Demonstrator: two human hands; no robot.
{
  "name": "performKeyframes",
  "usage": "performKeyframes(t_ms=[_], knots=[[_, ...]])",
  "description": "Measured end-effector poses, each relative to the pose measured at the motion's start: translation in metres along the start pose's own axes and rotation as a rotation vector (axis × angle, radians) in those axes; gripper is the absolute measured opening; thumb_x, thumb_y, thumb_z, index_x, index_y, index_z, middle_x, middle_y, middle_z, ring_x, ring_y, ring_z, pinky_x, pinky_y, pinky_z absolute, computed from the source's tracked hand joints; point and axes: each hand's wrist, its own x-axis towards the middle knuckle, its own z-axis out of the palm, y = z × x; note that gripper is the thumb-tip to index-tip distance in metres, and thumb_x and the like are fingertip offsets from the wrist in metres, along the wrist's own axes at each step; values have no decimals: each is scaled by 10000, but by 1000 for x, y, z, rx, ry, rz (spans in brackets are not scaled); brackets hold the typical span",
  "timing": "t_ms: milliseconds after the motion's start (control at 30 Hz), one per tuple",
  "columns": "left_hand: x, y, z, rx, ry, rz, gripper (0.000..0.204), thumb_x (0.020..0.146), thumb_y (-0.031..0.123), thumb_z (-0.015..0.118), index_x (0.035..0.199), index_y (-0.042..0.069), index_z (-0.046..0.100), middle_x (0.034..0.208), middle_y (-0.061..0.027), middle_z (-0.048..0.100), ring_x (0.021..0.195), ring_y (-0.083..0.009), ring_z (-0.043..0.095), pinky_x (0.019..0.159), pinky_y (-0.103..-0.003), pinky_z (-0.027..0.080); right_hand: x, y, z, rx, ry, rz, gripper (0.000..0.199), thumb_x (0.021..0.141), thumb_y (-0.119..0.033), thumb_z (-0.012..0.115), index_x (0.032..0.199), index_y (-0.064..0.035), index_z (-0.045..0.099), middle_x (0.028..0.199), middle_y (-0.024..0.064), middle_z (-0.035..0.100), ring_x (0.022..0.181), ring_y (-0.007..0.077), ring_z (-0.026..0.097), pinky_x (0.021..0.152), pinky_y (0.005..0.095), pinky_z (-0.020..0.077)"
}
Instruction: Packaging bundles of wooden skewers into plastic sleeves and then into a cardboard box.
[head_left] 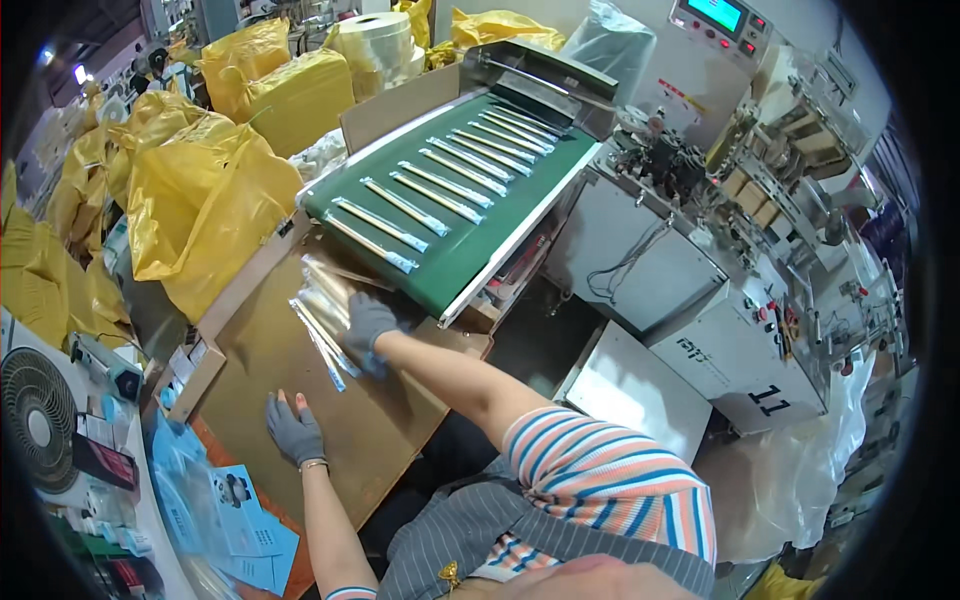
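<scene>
Several slim packets in clear wrap with blue ends, which look like wrapped chopsticks (322, 335), lie in a loose pile on the brown work table (245, 345). My right hand (370, 322), in a grey glove, is at the right side of this pile and touches it; its fingers are partly hidden and smeared by motion. Closer to me, my left hand (293, 430) rests palm down on the table with fingers apart and nothing in it. Its grey glove leaves some fingertips bare. More of the same packets (440, 182) lie in a slanted row on the green conveyor belt (455, 265).
Large yellow plastic bags (205, 205) crowd the left behind a low table rim. A fan (40, 410) and blue printed sheets (245, 515) stand at the lower left. Machinery with a white cabinet (725, 350) fills the right. A clear film roll (375, 45) sits behind the belt.
</scene>
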Motion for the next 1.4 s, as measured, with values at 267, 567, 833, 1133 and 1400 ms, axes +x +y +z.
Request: performKeyframes(t_ms=[267,567,833,1133,1400], knots=[[3,-15,14,12,-87,1,520,955,426,433,1245,10,546,1319,-239,494,1230,-372,447,1047,-449,323,-75,-29,15,458,-134,-153,774,769,-487,643,1318,20,442,1233,249,525,1169,381,492,998,413,385],[41,176,-206,-2221,-629,285,360,974,380,486,1052,34,549,557,14,447,491,-113,411,506,-298,383,-161,56,-7,-146,208,-488,628,832,-453,601,1254,-1,489,1295,239,465,1219,414,411,1065,489,281],[4,209,-313,-2468,-935,641,69,865,58,595,872,13,544,621,-208,551,456,-287,530,404,-370,395,-157,49,0,-219,212,-541,640,814,-462,612,1249,-6,499,1301,225,479,1250,396,400,1082,478,261],[-27,205,-315,-2325,-1012,767,90,882,99,577,841,25,547,655,-189,576,501,-291,553,438,-371,418,-162,51,-1,-233,193,-540,651,839,-483,585,1274,-9,486,1338,232,463,1255,398,400,1071,464,281],[-52,185,-309,-2249,-1141,848,131,897,135,560,813,35,550,686,-171,598,541,-295,573,468,-373,439,-160,58,0,-237,198,-543,633,831,-463,602,1260,-8,501,1338,232,464,1250,394,404,1063,462,288]])
